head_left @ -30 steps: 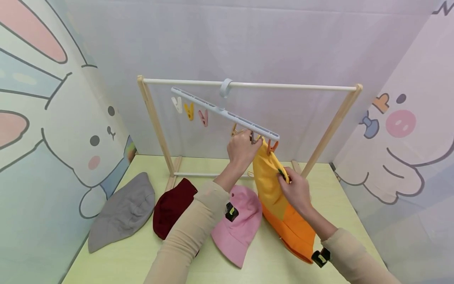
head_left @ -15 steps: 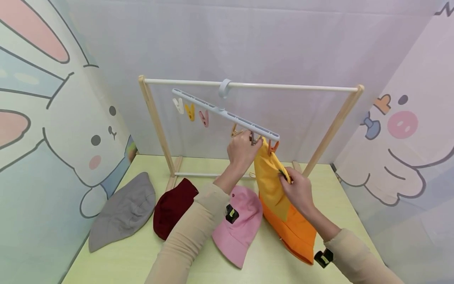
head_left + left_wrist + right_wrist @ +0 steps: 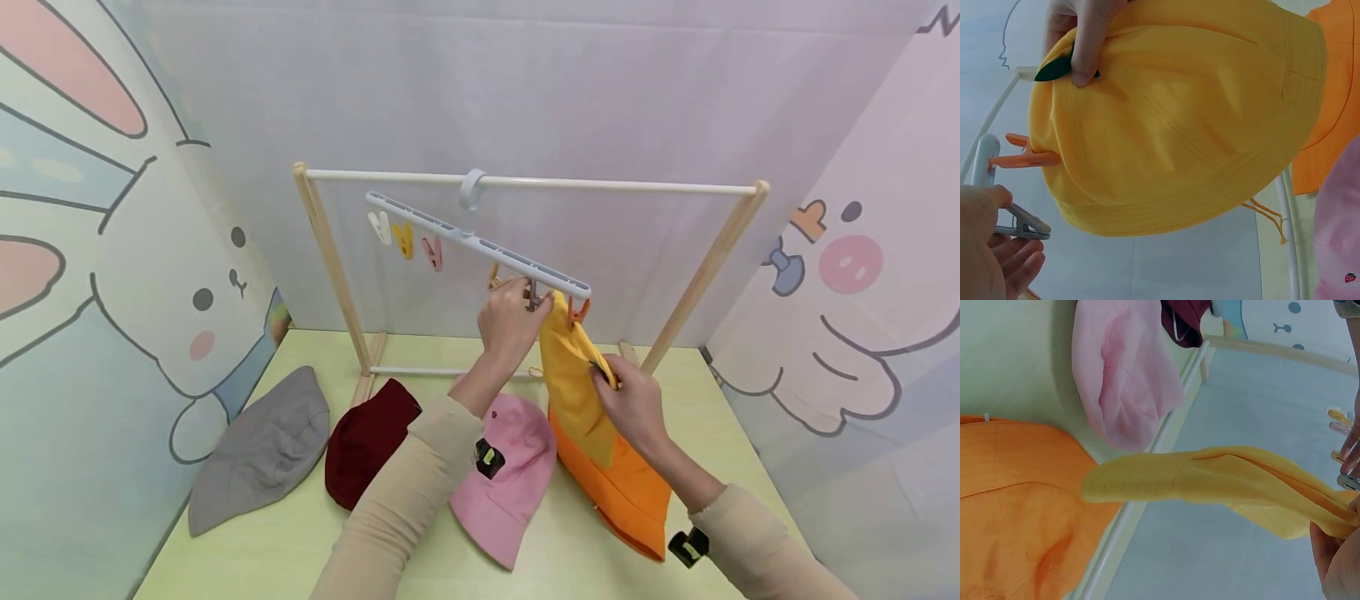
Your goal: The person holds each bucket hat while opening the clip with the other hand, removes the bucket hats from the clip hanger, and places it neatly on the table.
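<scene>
A yellow bucket hat [image 3: 576, 387] with a green leaf [image 3: 1057, 67] hangs from the right end of a pale blue hanger [image 3: 517, 260]. An orange clothespin [image 3: 1025, 159] clips its folded crown edge. My right hand [image 3: 633, 400] pinches the hat beside the leaf, thumb on the cloth. With my left hand [image 3: 512, 321] I pinch a grey clothespin [image 3: 1025, 224] between thumb and fingers. Its tip lies close beside the hat, apart from the fabric in the left wrist view. A tan clothespin [image 3: 495, 275] hangs just behind that hand.
A wood-and-white rack [image 3: 615, 182] carries the hanger by its hook. White [image 3: 380, 227], yellow [image 3: 403, 241] and pink clothespins [image 3: 432, 252] dangle at its left. On the table lie a grey hat [image 3: 262, 450], a maroon hat [image 3: 367, 442], a pink hat [image 3: 517, 442] and an orange hat [image 3: 626, 500].
My right hand and the lower end of the yellow hat have shifted slightly to the right. The left hand stays at the grey clothespin.
</scene>
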Demonstrator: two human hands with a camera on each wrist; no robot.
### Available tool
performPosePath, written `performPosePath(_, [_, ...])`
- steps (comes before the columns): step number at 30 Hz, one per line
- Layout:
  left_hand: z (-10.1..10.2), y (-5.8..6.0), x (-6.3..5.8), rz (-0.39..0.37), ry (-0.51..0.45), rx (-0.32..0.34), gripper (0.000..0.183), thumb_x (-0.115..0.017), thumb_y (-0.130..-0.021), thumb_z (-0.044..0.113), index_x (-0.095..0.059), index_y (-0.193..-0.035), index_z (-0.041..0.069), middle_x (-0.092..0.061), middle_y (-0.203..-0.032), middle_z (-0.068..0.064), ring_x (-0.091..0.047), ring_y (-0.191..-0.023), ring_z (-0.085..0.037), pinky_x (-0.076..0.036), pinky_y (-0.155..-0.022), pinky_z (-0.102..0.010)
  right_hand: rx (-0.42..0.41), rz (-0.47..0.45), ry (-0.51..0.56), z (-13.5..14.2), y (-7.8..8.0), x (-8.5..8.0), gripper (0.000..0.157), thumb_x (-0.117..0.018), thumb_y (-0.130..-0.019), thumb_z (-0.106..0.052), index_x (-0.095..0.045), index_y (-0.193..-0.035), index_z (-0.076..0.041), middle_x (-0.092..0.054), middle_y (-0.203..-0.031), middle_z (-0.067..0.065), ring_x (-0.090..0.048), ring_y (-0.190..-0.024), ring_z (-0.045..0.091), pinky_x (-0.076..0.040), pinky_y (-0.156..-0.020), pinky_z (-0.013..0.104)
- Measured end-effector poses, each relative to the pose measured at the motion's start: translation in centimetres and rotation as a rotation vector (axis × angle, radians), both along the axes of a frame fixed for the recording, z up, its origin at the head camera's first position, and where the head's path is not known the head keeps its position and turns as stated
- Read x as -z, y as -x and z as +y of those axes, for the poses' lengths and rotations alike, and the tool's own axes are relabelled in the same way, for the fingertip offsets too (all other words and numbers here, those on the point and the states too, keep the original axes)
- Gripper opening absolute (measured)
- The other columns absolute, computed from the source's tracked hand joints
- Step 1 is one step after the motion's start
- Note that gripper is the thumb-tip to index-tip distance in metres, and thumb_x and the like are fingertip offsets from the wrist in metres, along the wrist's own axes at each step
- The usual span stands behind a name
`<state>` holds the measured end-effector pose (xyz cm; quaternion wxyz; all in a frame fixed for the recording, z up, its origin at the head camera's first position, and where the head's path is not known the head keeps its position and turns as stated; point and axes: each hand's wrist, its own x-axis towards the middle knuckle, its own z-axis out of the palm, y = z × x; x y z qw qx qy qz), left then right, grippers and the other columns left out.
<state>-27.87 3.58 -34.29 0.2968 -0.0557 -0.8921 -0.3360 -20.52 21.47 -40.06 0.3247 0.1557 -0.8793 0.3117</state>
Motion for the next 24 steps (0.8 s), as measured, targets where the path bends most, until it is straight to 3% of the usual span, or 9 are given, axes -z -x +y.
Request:
performPosePath(11, [-0.4,-0.3,0.3,0.030,0.011,0.009,0.038,-0.070,-0.078,0.033,-0.062,-0.108,0.011,-0.064,-0.105,-0.001,-0.062,-0.087,-0.018,-0.051,-0.067,-0.034,-0.004,0.011,-0.002,-0.1,0.0,-0.2,0.012,-0.071,-0.077,-0.005,-0.067,-0.088,-0.005,-0.063,-0.074,0.005,-0.049,-0.058,0.012,-0.042,-0.050,0.027])
performPosePath(16, [-0.3,-0.6,0.5,0.074,-0.006,0.015,0.041,-0.071,-0.077,0.031,-0.061,-0.110,0.009,-0.063,-0.107,-0.003,-0.061,-0.091,-0.019,-0.051,-0.068,-0.034,-0.009,0.022,-0.009,-0.1,-0.1,0.0,0.013,-0.071,-0.076,-0.004,-0.067,-0.088,-0.005,-0.065,-0.077,0.007,-0.050,-0.060,0.012,-0.044,-0.051,0.028])
performPosePath(24, [-0.3,-1.1,0.7,0.071,-0.076,0.018,0.040,-0.071,-0.077,0.030,-0.061,-0.111,0.012,-0.062,-0.110,-0.001,-0.059,-0.101,-0.018,-0.051,-0.076,-0.033,-0.016,0.051,-0.028,-0.1,0.0,0.3,0.011,-0.070,-0.076,-0.003,-0.067,-0.087,-0.005,-0.064,-0.076,0.007,-0.048,-0.060,0.012,-0.042,-0.051,0.029])
